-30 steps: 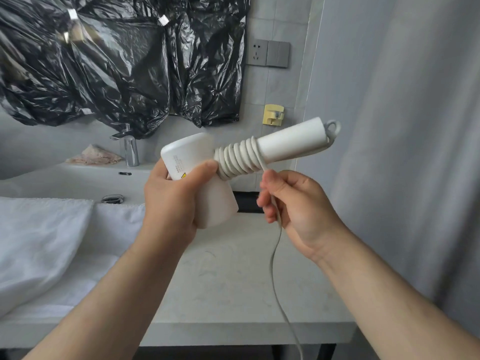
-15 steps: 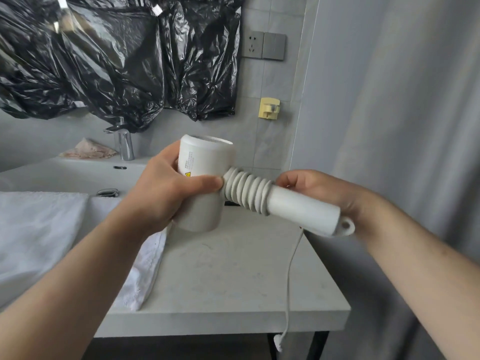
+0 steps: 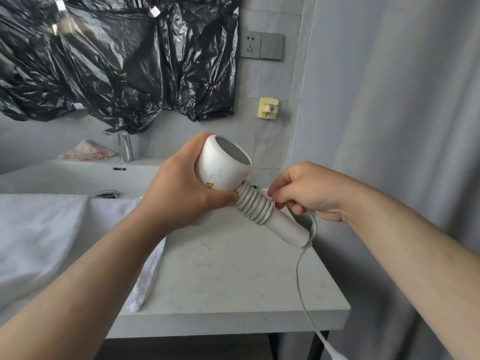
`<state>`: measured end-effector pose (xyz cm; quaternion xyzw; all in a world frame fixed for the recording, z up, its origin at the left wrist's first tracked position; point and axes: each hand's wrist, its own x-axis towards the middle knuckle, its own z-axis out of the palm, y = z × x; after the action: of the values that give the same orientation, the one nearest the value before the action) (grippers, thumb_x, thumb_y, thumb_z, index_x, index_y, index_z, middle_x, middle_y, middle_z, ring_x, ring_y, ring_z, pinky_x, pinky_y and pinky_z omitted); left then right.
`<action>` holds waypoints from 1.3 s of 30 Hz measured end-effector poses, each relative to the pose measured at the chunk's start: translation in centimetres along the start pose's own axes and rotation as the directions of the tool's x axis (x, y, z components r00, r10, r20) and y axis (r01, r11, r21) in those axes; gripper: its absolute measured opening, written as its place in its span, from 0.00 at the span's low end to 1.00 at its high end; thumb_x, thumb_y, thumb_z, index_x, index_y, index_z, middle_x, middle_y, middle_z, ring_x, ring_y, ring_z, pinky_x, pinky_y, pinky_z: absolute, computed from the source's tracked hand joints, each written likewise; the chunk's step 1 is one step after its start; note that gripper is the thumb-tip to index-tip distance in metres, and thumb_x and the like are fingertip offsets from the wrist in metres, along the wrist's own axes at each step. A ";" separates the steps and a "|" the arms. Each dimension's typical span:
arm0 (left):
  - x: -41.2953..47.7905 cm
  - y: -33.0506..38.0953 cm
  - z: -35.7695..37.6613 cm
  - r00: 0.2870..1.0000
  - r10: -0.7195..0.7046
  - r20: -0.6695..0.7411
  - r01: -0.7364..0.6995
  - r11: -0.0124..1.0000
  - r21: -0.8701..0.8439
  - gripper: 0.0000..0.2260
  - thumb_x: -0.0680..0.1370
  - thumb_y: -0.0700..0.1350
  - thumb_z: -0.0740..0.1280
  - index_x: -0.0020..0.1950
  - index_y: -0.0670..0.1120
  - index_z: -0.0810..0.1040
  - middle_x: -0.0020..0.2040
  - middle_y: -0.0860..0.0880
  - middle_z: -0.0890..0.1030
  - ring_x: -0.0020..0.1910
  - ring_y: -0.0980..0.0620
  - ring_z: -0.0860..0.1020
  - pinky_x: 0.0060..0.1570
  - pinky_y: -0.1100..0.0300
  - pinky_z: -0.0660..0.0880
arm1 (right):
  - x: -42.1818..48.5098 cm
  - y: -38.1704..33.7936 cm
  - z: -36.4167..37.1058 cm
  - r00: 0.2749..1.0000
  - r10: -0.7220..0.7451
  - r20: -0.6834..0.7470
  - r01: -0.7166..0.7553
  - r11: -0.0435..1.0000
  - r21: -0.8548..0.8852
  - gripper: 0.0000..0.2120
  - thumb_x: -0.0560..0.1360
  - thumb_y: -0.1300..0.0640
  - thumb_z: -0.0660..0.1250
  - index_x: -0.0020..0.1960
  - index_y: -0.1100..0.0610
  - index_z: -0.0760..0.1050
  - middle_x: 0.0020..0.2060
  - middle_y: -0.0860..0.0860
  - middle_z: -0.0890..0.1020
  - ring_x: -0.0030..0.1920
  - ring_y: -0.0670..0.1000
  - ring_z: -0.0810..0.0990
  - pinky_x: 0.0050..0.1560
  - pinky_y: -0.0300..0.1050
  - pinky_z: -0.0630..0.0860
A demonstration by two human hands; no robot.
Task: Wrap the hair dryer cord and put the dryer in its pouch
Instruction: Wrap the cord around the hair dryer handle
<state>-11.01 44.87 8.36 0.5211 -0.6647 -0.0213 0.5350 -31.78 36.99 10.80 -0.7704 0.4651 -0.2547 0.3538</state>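
Note:
A white hair dryer (image 3: 223, 165) is held above the counter, its grey grille facing up and right and its handle (image 3: 283, 224) pointing down to the right. My left hand (image 3: 181, 188) grips the dryer's body, thumb at the top of the handle. Several turns of white cord (image 3: 253, 203) are coiled around the upper handle. My right hand (image 3: 304, 190) pinches the cord beside the coils. The loose cord (image 3: 298, 276) runs past the handle's end and hangs off the counter's right side. No pouch is in view.
Pale stone counter (image 3: 233, 276) below the dryer. White towels (image 3: 39, 235) lie on its left part. A basin (image 3: 78, 175) and chrome tap (image 3: 124, 146) sit behind, with a pinkish cloth (image 3: 88, 153). Black plastic covers the mirror; a grey curtain (image 3: 389, 126) hangs at right.
The dryer has been turned so its grille faces up and the handle points lower. My right hand came from behind the handle to the front, adding more cord to the coils.

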 end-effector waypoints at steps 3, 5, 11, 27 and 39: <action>-0.2 -0.1 0.6 0.998 0.024 -0.055 -0.023 1.000 0.014 0.30 0.61 0.47 0.81 0.59 0.57 0.73 0.49 0.61 0.78 0.48 0.57 0.76 0.44 0.65 0.73 | -0.4 -0.3 0.3 0.994 -0.103 0.028 0.106 0.950 -0.293 0.08 0.67 0.63 0.67 0.44 0.57 0.83 0.36 0.53 0.82 0.33 0.49 0.76 0.35 0.43 0.71; -0.3 -0.2 0.8 0.996 0.019 -0.091 -0.016 1.000 0.025 0.29 0.62 0.46 0.81 0.58 0.55 0.73 0.47 0.58 0.79 0.47 0.57 0.76 0.43 0.63 0.74 | -0.9 -0.6 0.7 0.985 -0.153 0.078 0.172 0.882 -0.439 0.04 0.65 0.56 0.72 0.40 0.52 0.81 0.33 0.48 0.81 0.34 0.47 0.77 0.36 0.42 0.72; -0.6 -1.0 2.1 0.986 -0.081 -0.145 0.089 0.995 0.049 0.32 0.64 0.51 0.80 0.62 0.58 0.67 0.50 0.58 0.77 0.48 0.53 0.76 0.45 0.54 0.72 | -0.8 -0.2 2.5 0.932 -0.331 -0.147 0.155 0.730 -0.665 0.17 0.63 0.40 0.76 0.43 0.51 0.80 0.38 0.47 0.74 0.40 0.49 0.76 0.39 0.45 0.75; -1.3 -1.8 2.4 0.958 -0.194 -0.209 0.186 0.981 -0.056 0.38 0.61 0.52 0.82 0.66 0.56 0.67 0.49 0.62 0.77 0.50 0.57 0.77 0.42 0.61 0.72 | -0.7 0.4 3.5 0.905 -0.405 -0.133 0.211 0.696 -0.687 0.17 0.70 0.43 0.73 0.45 0.55 0.75 0.42 0.49 0.72 0.42 0.52 0.75 0.39 0.46 0.71; -1.4 -1.8 2.8 0.973 -0.197 -0.121 0.194 0.980 -0.040 0.34 0.63 0.52 0.81 0.59 0.64 0.63 0.47 0.64 0.76 0.47 0.68 0.75 0.41 0.62 0.72 | -0.7 1.1 3.5 0.934 -0.351 -0.071 0.191 0.656 -0.730 0.12 0.71 0.46 0.71 0.48 0.52 0.75 0.42 0.49 0.79 0.42 0.54 0.78 0.43 0.50 0.77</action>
<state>-12.02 43.56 5.09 0.5767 -0.5752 -0.0508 0.5780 -30.17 38.37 7.73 -0.8768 0.4399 -0.1831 -0.0644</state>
